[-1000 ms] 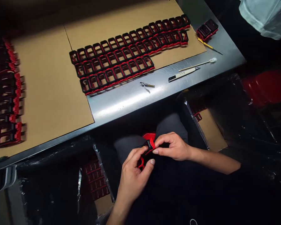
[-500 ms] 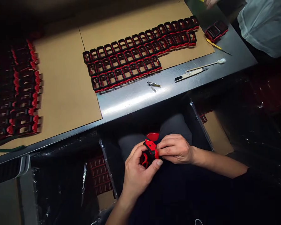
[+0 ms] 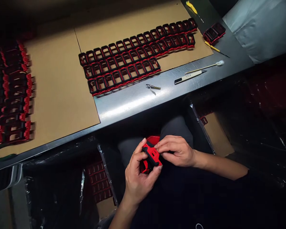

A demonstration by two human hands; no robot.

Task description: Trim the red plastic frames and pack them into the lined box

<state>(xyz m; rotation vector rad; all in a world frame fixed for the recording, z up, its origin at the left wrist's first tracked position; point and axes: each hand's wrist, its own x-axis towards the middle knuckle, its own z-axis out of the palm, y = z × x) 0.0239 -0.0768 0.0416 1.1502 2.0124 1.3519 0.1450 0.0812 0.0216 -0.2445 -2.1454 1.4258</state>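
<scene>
Over my lap I hold a red-and-black plastic frame (image 3: 153, 155) with its red face turned up; two small slots show in that face. My left hand (image 3: 138, 173) wraps round it, fingers on the far and left sides, thumb at the near corner. The fingers of my right hand (image 3: 177, 151) are bent together against its right edge, the fingertips on the red face. Whether a small item sits between those fingertips is hidden. Rows of similar black-and-red frames (image 3: 125, 74) stand on the cardboard (image 3: 62, 95) on the bench.
Nail clippers (image 3: 153, 88), a craft knife (image 3: 190, 77) and a cotton swab (image 3: 205, 67) lie on the metal bench edge. Yellow-handled tools (image 3: 192, 7) and two frames (image 3: 214, 32) sit at the right. More frames (image 3: 11, 95) stand left. Lined boxes (image 3: 98, 183) flank my legs. Another person's sleeve (image 3: 264, 28) is top right.
The frame has turned so its red face shows more fully. My right fingers have shifted up along its edge. The other person's hand has left a yellow-handled tool on the bench.
</scene>
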